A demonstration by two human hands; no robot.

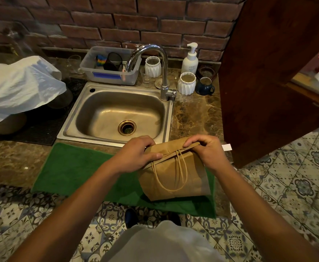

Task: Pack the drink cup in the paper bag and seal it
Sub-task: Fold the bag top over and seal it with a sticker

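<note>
The bag [175, 176] is stood on the green mat [75, 171], at the mat's right end, in front of the sink [117, 114]. Its top is folded over toward the sink, and its two cord handles [179, 173] are seen hanging down the near face. The cup cannot be seen; whether it is inside cannot be told.

The fold is gripped at both ends. The left hand [136, 154] is closed on the left corner of the fold, thumb laid along the near side. The right hand [206, 150] is closed on the right corner, the paper edge pinched between thumb and fingers.

The mat is laid on the desk [196, 118], its near edge overhanging. A white slip [226, 147] is seen at the desk's edge, right of the bag.

Behind the sink's right corner the tap [162, 72] is mounted. Further right of the sink are two white ribbed pots [186, 83], a pump bottle [189, 59] and a dark mug [205, 86]. Behind the sink is a clear tub [109, 72]. Left of it a white plastic bag [20, 86] is draped.
</note>
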